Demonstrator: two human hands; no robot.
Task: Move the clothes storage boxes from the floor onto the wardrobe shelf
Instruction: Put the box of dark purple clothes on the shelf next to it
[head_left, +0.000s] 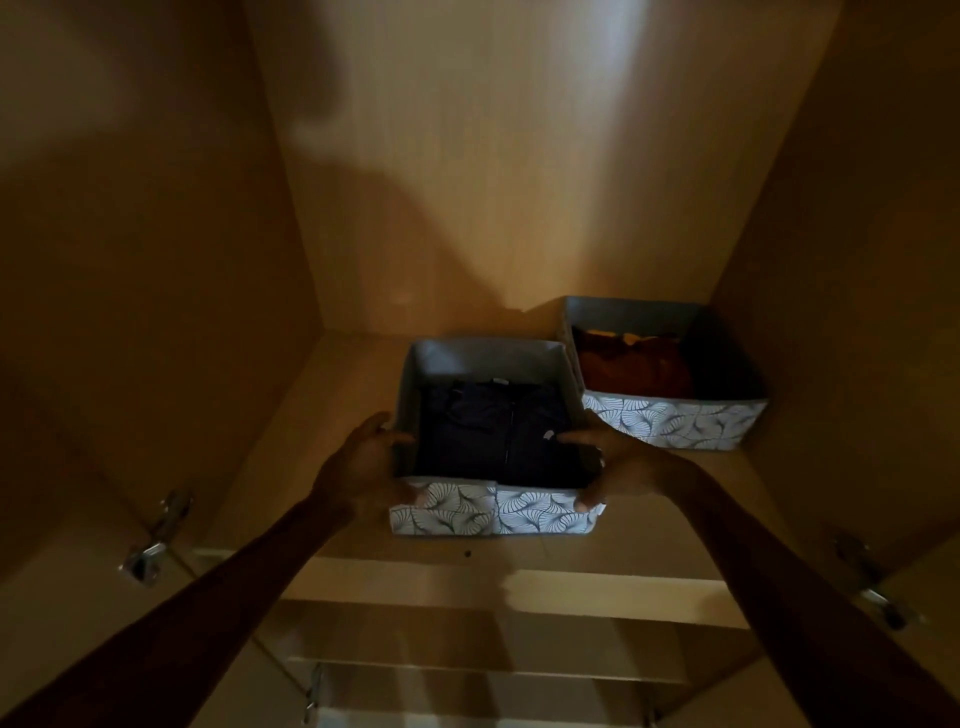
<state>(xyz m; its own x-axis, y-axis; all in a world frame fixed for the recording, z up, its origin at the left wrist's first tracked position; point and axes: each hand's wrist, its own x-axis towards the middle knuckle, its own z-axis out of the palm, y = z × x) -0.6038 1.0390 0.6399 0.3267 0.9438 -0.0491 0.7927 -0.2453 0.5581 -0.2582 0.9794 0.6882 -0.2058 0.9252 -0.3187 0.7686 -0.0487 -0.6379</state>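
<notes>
- Dim wardrobe interior, brown wood-grain panels; view looks down onto the wooden wardrobe shelf (353, 379).
- Left hand (363, 462): thumb hooked over the rim, hand clamped on the left wall near the front corner.
- Right hand (618, 467): thumb over the right rim, fingers (589, 499) curled down the front-right corner. Both hands are grasping, neither slack.
- Held item: open fabric storage box, white leaf-print outside, grey lining (493, 512), with a folded dark navy garment (498, 436) inside. It sits between the hands at the near edge of the shelf; its base appears to be on the board, but I cannot confirm this.
- Key relation: the box lies directly far of the fingers, with both hands level on it, neither nearer. Bare shelf lies beyond it and to the left.
- Second matching leaf-print box holding rust-orange cloth (675, 421) stands far right, its left wall just beside the held box's right wall.
- Judgement: a straight far-ward push would seat the box; drifting right risks snagging its neighbour.
- Metal door hinge (156, 540) at near left.
</notes>
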